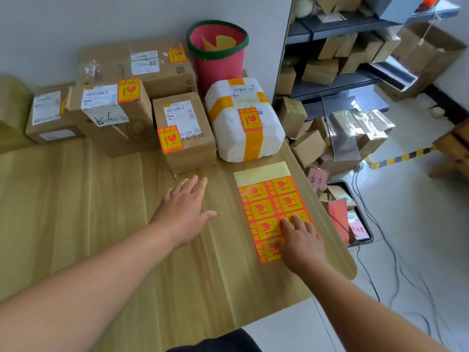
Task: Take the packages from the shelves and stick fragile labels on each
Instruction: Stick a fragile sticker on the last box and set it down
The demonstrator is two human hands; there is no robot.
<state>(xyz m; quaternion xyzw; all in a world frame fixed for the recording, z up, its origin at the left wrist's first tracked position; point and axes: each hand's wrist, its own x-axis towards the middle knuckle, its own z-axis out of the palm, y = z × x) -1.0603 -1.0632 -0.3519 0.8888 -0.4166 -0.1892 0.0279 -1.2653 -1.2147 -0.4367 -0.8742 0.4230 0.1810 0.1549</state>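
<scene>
A sheet of orange-and-yellow fragile labels lies flat on the wooden table at its right side, its top strip bare backing. My right hand rests on the sheet's lower part with fingers spread. My left hand hovers open over the table, just left of the sheet, fingers straight toward a small brown box with a fragile label. Beside that box sits a white foam package taped in orange, also labelled. Other labelled cardboard boxes stand behind.
A pink bin with a green rim stands at the table's back. To the right a dark shelf holds several brown packages, with more piled on the floor. Cables run across the tiled floor.
</scene>
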